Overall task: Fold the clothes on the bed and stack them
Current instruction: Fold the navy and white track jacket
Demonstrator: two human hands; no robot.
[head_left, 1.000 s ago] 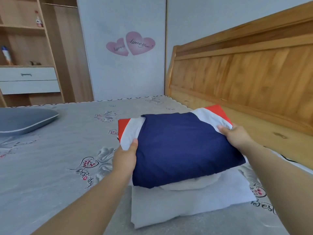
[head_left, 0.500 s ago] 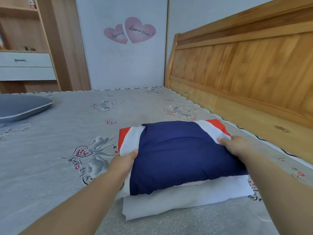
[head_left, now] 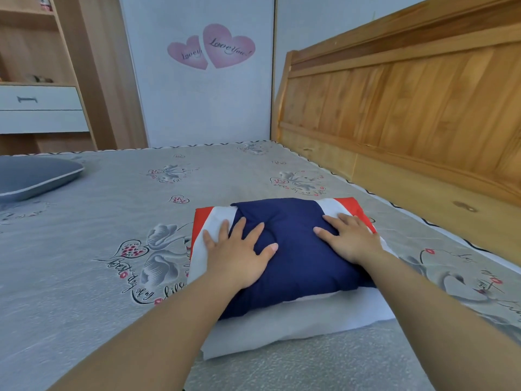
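Navy folded garment [head_left: 296, 249], long axis left-right.

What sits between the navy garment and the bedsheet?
In the head view, a folded white garment lies between the navy garment and the bedsheet; both hands press flat on top.

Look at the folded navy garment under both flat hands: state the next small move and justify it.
Probably lift both hands away. The left hand and right hand lie flat with straight fingers on the navy garment, which already sits folded on the white garment on the bed, so the stack looks settled.
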